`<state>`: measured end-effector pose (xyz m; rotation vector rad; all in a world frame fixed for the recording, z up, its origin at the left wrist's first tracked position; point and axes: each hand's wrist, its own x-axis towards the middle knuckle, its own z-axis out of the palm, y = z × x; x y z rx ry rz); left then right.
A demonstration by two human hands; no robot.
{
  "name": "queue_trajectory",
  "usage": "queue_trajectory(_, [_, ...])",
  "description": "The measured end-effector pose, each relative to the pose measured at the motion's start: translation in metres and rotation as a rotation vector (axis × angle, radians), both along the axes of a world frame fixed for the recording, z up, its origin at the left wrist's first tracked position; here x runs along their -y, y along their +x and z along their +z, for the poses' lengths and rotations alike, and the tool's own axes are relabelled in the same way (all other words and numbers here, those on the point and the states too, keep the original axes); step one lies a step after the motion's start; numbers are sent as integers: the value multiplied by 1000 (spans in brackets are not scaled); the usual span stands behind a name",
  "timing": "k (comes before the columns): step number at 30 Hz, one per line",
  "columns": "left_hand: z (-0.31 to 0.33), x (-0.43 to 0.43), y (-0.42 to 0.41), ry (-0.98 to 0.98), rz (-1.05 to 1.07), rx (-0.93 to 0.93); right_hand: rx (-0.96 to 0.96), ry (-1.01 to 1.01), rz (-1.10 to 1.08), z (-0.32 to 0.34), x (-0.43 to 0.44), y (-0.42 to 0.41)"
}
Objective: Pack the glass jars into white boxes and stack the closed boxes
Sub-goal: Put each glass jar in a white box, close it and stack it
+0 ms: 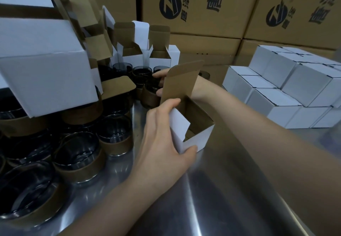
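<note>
Box point(200, 140) occupies left hand point(162, 139), jar point(150, 98) right hand point(160, 74).

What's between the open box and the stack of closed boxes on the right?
In the head view, the right forearm crosses over bare steel table between the open box and the stack. No jars stand there.

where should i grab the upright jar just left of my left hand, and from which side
Grip the jar round its brown sleeve, probably from its right: it stands upright, mouth up, other jars crowd its left and near side, while its right faces bare table.
</note>
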<state>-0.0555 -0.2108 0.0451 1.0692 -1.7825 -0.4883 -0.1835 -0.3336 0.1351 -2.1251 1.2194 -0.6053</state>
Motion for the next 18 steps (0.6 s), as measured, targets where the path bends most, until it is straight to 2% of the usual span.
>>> queue_trajectory(1, [1,0,0,1,3,-8,83,-28,28,-2,1,-3])
queue_trajectory(3, [1,0,0,8,12,-30,304,-14,-72,-10,0,-11])
queue_trajectory(8, [1,3,1,26,61,-109,856,216,-176,-23,2,-27])
queue_trajectory(12, [-1,6,3,26,91,-152,1154,378,-177,-27,-4,-35])
queue_trajectory(15, [1,6,3,35,110,-152,1283,508,-155,-32,-10,-42])
queue_trajectory(18, [1,7,3,43,127,-152,1288,556,-108,-32,-16,-46])
